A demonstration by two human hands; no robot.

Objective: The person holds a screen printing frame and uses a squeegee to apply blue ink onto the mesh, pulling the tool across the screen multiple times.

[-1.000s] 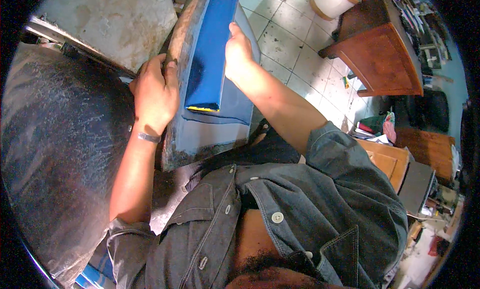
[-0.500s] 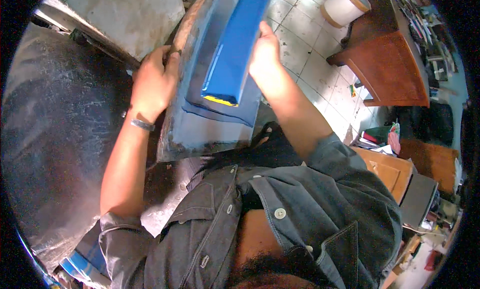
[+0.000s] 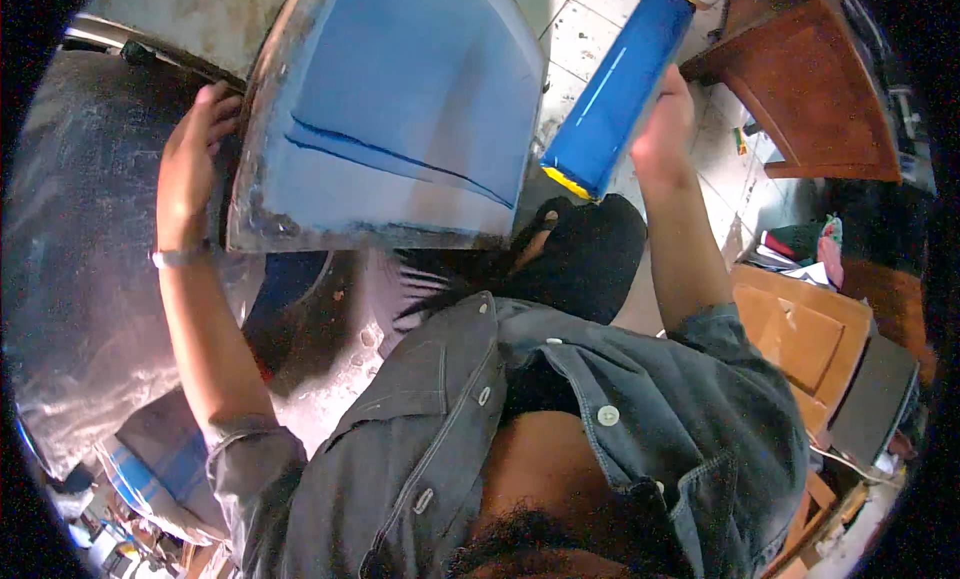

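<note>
My right hand (image 3: 663,137) is closed on the right side of a long blue block (image 3: 622,84) with a yellow lower edge. It holds the block tilted, off to the right of a large flat panel (image 3: 400,99). The panel has a smooth grey-blue face, worn dark edges and two dark blue curved lines across its lower part. My left hand (image 3: 195,149), with a band on the wrist, is open beside the panel's left edge. Its fingers are slightly spread and hold nothing; whether a fingertip touches the edge I cannot tell.
A large dark, scuffed rounded surface (image 3: 100,249) fills the left side. Pale floor tiles (image 3: 578,34) lie beyond the panel. At the right are a brown wooden desk (image 3: 810,99) and a light wooden cabinet door (image 3: 800,339). My knee (image 3: 590,249) is below the block.
My right hand has carried the blue block off the panel to the right. My left hand has let go of the panel's left edge and moved left. The panel now appears further left.
</note>
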